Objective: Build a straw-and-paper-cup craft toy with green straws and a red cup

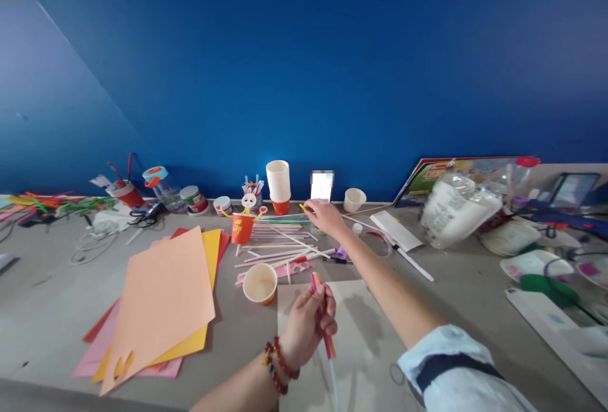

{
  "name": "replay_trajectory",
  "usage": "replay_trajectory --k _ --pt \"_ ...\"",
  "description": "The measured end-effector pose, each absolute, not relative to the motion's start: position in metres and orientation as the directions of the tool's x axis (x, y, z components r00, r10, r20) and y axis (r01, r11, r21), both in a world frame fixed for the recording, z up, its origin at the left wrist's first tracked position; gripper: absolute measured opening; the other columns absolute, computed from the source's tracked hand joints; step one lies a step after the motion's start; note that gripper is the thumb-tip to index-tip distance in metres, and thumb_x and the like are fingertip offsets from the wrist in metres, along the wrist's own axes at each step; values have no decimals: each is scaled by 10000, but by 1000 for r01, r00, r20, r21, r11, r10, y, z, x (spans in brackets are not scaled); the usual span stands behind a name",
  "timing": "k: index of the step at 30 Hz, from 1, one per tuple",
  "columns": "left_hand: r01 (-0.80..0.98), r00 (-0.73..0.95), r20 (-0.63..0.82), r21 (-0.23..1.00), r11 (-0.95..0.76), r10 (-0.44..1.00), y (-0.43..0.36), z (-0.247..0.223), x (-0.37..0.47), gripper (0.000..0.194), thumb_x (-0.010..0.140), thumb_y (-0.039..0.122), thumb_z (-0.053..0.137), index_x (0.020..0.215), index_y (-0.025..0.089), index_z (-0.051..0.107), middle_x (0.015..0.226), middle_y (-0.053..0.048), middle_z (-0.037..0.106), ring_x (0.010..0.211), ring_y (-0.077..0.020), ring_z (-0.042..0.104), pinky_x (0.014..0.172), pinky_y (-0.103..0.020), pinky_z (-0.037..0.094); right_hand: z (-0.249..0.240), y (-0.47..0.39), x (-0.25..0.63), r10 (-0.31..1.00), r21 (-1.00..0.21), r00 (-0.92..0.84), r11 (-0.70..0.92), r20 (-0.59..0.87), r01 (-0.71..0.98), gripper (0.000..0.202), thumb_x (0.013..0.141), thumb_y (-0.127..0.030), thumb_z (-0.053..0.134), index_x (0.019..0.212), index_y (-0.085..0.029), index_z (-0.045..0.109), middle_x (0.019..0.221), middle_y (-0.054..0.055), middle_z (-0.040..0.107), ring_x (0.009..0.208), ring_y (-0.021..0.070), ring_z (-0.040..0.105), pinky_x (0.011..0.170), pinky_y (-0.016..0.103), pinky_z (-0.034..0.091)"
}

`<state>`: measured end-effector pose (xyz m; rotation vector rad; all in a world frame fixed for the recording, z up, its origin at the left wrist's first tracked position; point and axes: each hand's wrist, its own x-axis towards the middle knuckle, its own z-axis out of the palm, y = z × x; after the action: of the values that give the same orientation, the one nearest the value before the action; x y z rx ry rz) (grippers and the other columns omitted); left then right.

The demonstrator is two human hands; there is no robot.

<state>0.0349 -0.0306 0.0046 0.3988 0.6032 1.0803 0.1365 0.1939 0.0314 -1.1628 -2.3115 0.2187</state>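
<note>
My left hand is closed around a bundle of straws, pink and orange, with a pale thin one hanging below, over a light sheet. Farther back, my right hand reaches over the straws on the table, its fingers pinched on a small yellow piece. Left of the hands stand an open paper cup and a red cup topped with a rabbit face and yellow arms with hearts. Many loose pale straws lie between the cups and my right hand.
Coloured paper sheets are stacked at left. Stacked white cups, a lit phone and a small cup stand by the blue wall. At right are a plastic bag of white material, plates and a white marker.
</note>
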Motion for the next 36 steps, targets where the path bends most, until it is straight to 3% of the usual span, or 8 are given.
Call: replay_trajectory --k 8,13,18,23,29,33,36 --pt "-701 334 -254 576 419 908 -31 4 35 336 809 434 728 845 152 549 613 46 522 427 -30 286 450 -201 251 29 193 142 857 -696 -287 515 428 501 96 900 -255 505 956 -229 579 933 28 737 863 181 695 734 278 525" --pt "-697 338 -253 580 422 906 -32 3 36 339 805 435 731 844 152 548 609 48 520 423 -28 283 451 -202 251 24 199 146 900 -785 -201 435 386 442 101 853 -232 511 918 -224 589 879 29 731 840 196 700 750 325 560" --pt "-702 331 -253 578 416 909 -33 4 35 347 798 442 735 836 155 544 611 48 519 428 -29 286 455 -202 250 23 199 144 926 -822 -227 372 300 431 163 854 -205 506 978 -212 611 864 31 749 807 183 715 721 299 572" --pt "-701 323 -260 580 415 910 -32 6 35 347 797 441 736 838 154 544 614 46 520 430 -29 285 457 -205 245 23 199 145 943 -790 -220 330 250 517 213 866 -202 507 1041 -214 627 907 33 755 819 184 718 724 287 557" --pt "-700 318 -260 584 411 912 -32 7 36 363 783 447 747 845 152 544 614 49 518 429 -29 280 458 -206 243 24 197 146 950 -649 -221 311 219 694 191 867 -247 568 1029 -209 662 845 17 742 718 180 688 655 257 508" --pt "-699 315 -260 587 408 913 -32 7 35 366 785 452 744 845 151 545 614 49 517 430 -28 280 457 -205 244 29 195 141 939 -502 -258 341 228 795 203 886 -205 562 1054 -207 676 903 41 745 818 200 675 715 268 487" --pt "-707 307 -261 582 403 915 -32 6 35 369 781 452 748 848 152 543 615 49 517 429 -28 282 457 -205 244 32 192 137 922 -376 -295 374 252 848 267 905 -150 525 1130 -179 666 1115 117 711 1042 256 620 840 319 466"
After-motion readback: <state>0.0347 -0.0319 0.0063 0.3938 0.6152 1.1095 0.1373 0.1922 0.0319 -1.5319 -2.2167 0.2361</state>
